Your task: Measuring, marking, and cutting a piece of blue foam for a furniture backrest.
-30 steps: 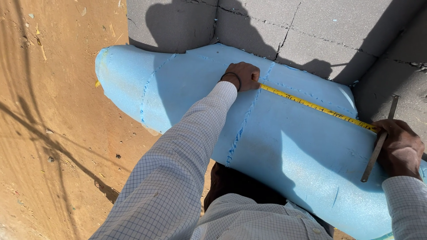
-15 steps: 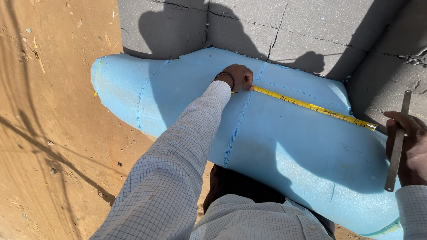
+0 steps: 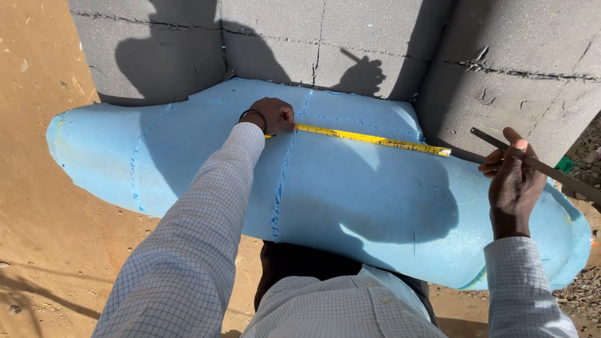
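Note:
A large blue foam sheet (image 3: pixel 350 194) lies across my lap, its far edge against a grey block wall. My left hand (image 3: pixel 269 116) presses one end of a yellow tape measure (image 3: pixel 372 139) onto the foam near a scored line. The tape stretches right to the foam's far edge. My right hand (image 3: pixel 513 181) is raised above the foam's right part and grips a thin dark metal blade (image 3: pixel 544 168) that points up and to the left.
Grey concrete blocks (image 3: pixel 350 44) form a wall and corner behind the foam. Orange-brown dirt ground (image 3: pixel 44 206) lies to the left. Gravel (image 3: pixel 582 294) shows at the lower right, with a small green object (image 3: pixel 565 164) beside the blocks.
My right hand has lifted off the tape's right end and turned the blade from upright to slanting. The tape's right end now lies free. My left hand stays on the tape.

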